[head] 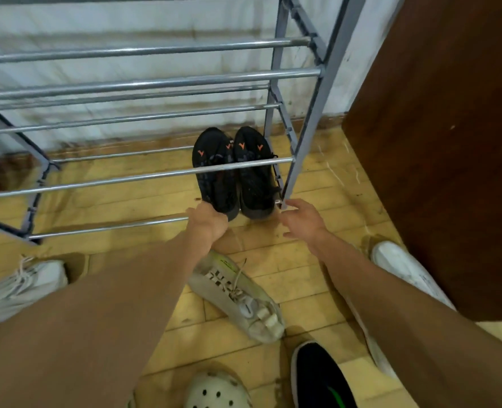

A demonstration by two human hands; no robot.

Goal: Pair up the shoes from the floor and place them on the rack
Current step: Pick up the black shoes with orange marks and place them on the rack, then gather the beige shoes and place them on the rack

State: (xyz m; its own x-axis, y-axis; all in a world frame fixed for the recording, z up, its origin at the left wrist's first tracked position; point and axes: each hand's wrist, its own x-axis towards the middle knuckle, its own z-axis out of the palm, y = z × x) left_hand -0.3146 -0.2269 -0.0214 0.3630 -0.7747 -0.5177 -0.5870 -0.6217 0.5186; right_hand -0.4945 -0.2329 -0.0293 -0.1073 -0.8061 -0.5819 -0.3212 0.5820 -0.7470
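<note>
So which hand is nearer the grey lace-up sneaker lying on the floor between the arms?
Left. The left hand is at the black shoes' heels, just above the grey sneaker's toe. The right hand hovers open farther off, up and to its right, by the rack's leg.

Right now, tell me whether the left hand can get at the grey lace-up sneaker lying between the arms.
Probably yes. The grey sneaker lies on open floor just behind the left hand, with nothing on top of it. That hand is at the heel of a black shoe on the rack, so it must pull back first.
</note>
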